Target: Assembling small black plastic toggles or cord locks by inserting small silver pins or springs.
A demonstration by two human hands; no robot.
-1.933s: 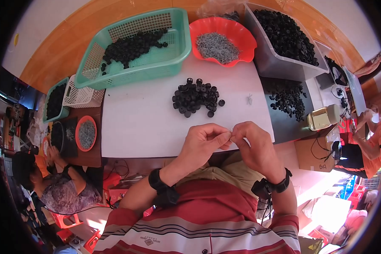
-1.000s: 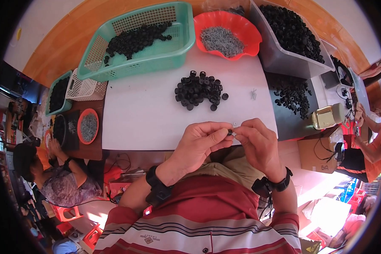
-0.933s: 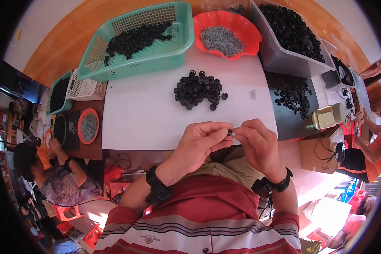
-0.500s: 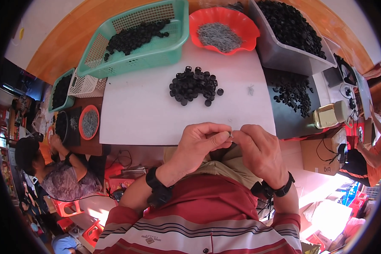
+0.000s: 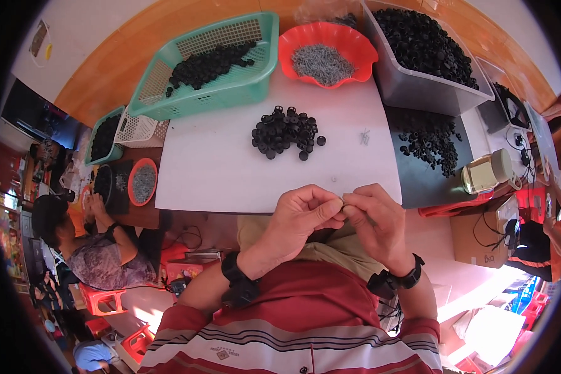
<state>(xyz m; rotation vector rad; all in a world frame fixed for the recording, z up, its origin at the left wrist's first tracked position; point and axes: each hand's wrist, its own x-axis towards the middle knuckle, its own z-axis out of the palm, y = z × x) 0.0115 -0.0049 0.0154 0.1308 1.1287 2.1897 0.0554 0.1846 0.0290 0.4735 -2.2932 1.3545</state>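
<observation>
Dark little part (image 5: pixel 343 206), mostly hidden, sits pinched between left hand (image 5: pixel 298 218) and right hand (image 5: pixel 380 225) near the desk (image 5: pixel 230 181) edge; likely light, stiff and slippery, best held by opposite sides.

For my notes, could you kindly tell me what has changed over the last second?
The right hand closed in against the left hand; the small black part between them no longer shows clearly. The pile of black parts and loose metal fasteners stayed put.
</observation>
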